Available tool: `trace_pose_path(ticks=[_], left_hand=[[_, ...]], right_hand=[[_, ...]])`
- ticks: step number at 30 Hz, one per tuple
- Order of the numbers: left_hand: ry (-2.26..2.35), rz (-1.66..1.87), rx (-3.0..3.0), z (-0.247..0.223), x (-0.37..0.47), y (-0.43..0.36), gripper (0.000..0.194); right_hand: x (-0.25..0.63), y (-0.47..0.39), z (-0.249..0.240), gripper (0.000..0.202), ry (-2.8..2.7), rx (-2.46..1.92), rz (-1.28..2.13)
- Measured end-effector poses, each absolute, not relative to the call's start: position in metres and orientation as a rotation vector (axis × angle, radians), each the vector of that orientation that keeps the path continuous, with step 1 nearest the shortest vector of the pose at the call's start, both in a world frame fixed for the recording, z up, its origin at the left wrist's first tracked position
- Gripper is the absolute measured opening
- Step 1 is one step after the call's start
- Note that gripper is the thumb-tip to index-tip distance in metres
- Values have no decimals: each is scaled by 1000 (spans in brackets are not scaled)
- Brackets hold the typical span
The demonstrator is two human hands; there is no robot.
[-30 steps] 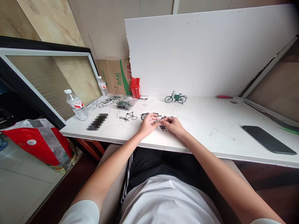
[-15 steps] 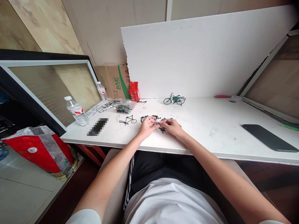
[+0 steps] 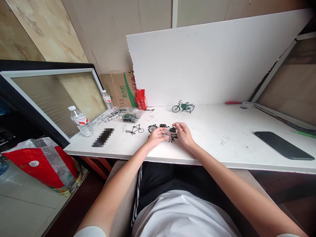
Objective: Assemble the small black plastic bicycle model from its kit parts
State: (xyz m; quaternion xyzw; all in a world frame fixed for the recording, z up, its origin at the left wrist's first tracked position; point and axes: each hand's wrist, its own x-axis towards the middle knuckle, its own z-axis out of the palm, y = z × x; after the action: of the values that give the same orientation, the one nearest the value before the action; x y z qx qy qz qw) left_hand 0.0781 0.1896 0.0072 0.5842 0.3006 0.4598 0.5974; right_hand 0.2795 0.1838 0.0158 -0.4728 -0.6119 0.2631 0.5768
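Head view: green model bicycle (image 3: 184,106) stands whole at back; bare frame (image 3: 134,129) and black parts (image 3: 172,130) lie unassembled. Left hand (image 3: 156,137) and right hand (image 3: 185,135) near parts, fingers curled; can't tell what's gripped.

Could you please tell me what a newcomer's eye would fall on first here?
Probably the green model bicycle, upright near the back of the white table, before the white board. Nearer the front, the left hand and right hand flank small dark parts. A phone-like dark slab lies at the right.
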Motion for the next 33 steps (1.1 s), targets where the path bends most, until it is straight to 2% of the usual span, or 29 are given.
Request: trace_pose_path(ticks=[3,16,33], left_hand=[[699,1067,1379,7,78,190,56],[794,1081,1360,6,80,193,49],[821,1150,1350,0,82,198,45]], right_hand=[[280,181,20,48,-1421,-1080,581],[273,173,27,51,-1318,-936,946],[269,168,25,53,-1345,-964,956]])
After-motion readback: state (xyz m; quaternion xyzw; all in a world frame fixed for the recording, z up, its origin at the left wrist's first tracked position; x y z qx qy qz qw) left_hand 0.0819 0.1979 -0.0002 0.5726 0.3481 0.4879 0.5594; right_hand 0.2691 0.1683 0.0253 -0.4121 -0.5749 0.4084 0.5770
